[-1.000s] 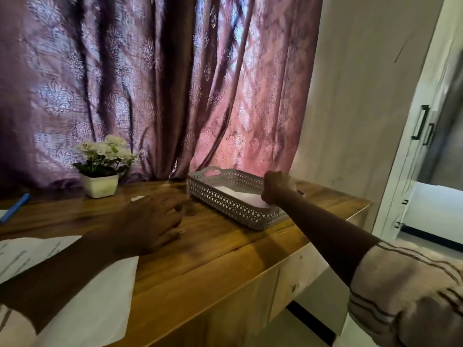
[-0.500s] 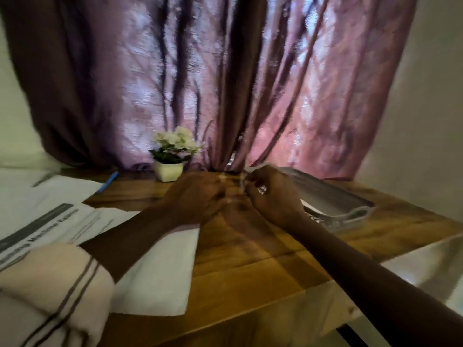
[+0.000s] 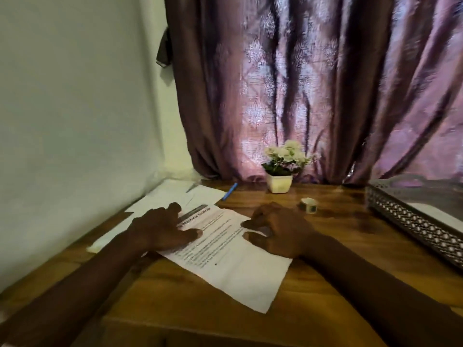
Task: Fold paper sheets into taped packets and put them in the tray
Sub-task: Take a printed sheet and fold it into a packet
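Both hands rest palm-down on a printed paper sheet [image 3: 225,256] lying skewed near the middle of the wooden tabletop [image 3: 325,309]. Left hand [image 3: 162,229]: fingers spread and flat, pressing the sheet's upper left part beside its dark heading bar; it grips nothing. Right hand [image 3: 278,231]: fingers curled, fingertips [image 3: 246,224] touching the sheet's right margin, with the heel of the hand over the paper's right edge; whether it pinches the edge cannot be told.

Largest to smallest, the remaining elements are as follows. Purple patterned curtain [image 3: 313,83], hanging behind the tabletop's far edge. Pale wall [image 3: 75,96], along the left edge. Perforated grey tray [image 3: 413,221], at the right edge, with a white packet [image 3: 441,213] partly visible inside it. Further white sheets [image 3: 175,194], stacked at the far left corner, partly beneath the printed sheet. Small white pot of pale flowers [image 3: 283,169], standing at the far edge against the curtain. Blue pen [image 3: 230,191], lying near the far edge between the stacked sheets and the pot. Tape roll [image 3: 309,204], on the bare wood just beyond the right hand, apart from it.
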Demonstrator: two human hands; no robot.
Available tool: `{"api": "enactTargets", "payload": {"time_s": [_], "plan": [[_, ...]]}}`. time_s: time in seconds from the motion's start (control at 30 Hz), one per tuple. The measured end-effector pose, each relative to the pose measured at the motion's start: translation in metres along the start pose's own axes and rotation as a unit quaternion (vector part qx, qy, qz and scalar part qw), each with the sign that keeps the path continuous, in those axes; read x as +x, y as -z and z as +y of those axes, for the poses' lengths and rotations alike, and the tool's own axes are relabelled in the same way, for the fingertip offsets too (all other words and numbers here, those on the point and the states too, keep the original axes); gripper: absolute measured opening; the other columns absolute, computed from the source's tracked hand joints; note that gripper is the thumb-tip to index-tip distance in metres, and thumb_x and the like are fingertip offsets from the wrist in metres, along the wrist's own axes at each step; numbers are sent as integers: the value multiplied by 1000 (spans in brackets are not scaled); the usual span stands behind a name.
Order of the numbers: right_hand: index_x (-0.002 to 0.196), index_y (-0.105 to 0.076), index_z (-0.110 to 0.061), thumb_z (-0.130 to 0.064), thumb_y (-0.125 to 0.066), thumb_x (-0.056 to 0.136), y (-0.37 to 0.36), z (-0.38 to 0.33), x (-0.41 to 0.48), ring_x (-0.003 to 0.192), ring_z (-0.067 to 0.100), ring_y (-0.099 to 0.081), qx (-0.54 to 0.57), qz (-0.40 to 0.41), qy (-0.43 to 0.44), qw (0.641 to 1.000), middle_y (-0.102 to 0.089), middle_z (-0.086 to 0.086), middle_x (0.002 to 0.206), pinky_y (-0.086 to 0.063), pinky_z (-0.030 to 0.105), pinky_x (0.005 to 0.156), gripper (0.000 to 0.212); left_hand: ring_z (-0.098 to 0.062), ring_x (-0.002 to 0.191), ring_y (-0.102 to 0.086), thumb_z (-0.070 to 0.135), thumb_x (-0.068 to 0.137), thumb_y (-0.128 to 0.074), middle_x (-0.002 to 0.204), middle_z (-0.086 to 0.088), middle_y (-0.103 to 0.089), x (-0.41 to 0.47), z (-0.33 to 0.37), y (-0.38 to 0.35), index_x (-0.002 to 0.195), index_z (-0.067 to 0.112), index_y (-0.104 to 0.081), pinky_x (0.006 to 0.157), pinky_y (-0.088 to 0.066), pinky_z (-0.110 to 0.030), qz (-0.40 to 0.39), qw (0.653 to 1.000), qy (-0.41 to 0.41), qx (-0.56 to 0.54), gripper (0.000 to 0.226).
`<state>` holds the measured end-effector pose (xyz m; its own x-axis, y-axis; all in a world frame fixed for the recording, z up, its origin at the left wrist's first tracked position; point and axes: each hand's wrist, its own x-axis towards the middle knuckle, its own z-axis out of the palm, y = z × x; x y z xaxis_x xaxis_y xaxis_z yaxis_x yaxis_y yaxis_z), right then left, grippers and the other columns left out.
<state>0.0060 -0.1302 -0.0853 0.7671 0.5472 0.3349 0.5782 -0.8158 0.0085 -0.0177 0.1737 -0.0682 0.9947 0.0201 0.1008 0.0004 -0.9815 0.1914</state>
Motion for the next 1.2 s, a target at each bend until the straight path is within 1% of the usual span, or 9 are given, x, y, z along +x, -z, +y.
{"api": "enactTargets", "payload": {"time_s": [0.23, 0.37, 0.5, 0.63, 0.73, 0.83, 0.97, 1.1, 1.2], "plan": [[129, -69, -38, -78, -38, 93, 11, -9, -14, 107, 17, -60, -83, 9, -18, 996, -61, -8, 123, -42, 30, 74, 62, -24, 128, -55, 68, 64, -84, 146, -4, -54, 16, 9, 16, 146, 22, -47, 103, -46, -33, -33, 995, 20, -95, 102], [107, -72, -32, -74, -45, 94, 9, -3, -20, 85, 8, -58, 34, 128, -62, 989, -69, -11, 104, -45, 29, 69, 52, -18, 108, -66, 56, 63, -89, 119, 4, -70, 30, 25, 28, 123, 22, -69, 87, -49, -30, 46, 989, -98, -105, 72], [132, -58, -37, -85, -42, 88, 9, 26, 0, 123, 20, -59, 368, 318, -183, 854, -61, -3, 132, -49, 46, 103, 67, -2, 85, -68, 57, 71, -80, 95, 24, -70, 22, 65, 45, 101, 35, -64, 73, -50, -22, 156, 933, -306, -109, 41], [144, -51, -27, -69, -54, 95, 14, 46, -1, 130, 13, -53, 586, 224, -219, 747, -56, -14, 137, -39, 38, 115, 65, -24, 74, -70, 35, 81, -83, 90, 0, -74, 31, 94, 37, 103, 18, -64, 60, -39, -12, 347, 841, -414, 37, 33], [139, -59, -20, -78, -68, 78, 8, 54, -2, 118, 22, -66, 646, 146, -258, 703, -67, -3, 132, -49, 51, 108, 85, -29, 76, -68, 28, 81, -74, 88, -3, -71, 49, 112, 14, 99, 17, -70, 59, -48, -31, 418, 789, -441, 88, 22], [129, -65, -16, -43, -91, 64, 7, 59, -6, 105, 33, -75, 635, 109, -263, 718, -75, 11, 120, -60, 54, 94, 76, -32, 70, -64, 18, 82, -72, 85, -7, -68, 65, 113, -22, 92, 14, -74, 54, -48, -38, 438, 756, -471, 120, 11], [107, -75, -13, 2, -82, 80, -2, 68, -12, 106, 40, -73, 606, 85, -237, 755, -76, 20, 112, -58, 55, 97, 32, -29, 88, -70, 22, 74, -74, 98, 0, -71, 71, 108, -43, 93, 20, -74, 65, -53, -39, 356, 804, -472, 64, 19], [96, -78, -15, 1, -79, 85, -3, 57, -12, 93, 31, -75, 555, 149, -243, 781, -79, 14, 105, -61, 47, 86, 19, -20, 104, -65, 58, 90, -65, 113, 2, -70, 59, 115, -41, 112, 21, -71, 85, -53, -40, 295, 835, -463, -26, 44], [105, -79, -7, 2, -76, 89, 3, 42, -13, 90, 22, -75, 554, 166, -204, 790, -80, 11, 106, -62, 38, 81, 19, -19, 127, -56, 52, 102, -42, 137, 3, -60, 57, 120, -44, 137, 22, -59, 103, -44, -46, 260, 849, -454, -73, 49]]}}
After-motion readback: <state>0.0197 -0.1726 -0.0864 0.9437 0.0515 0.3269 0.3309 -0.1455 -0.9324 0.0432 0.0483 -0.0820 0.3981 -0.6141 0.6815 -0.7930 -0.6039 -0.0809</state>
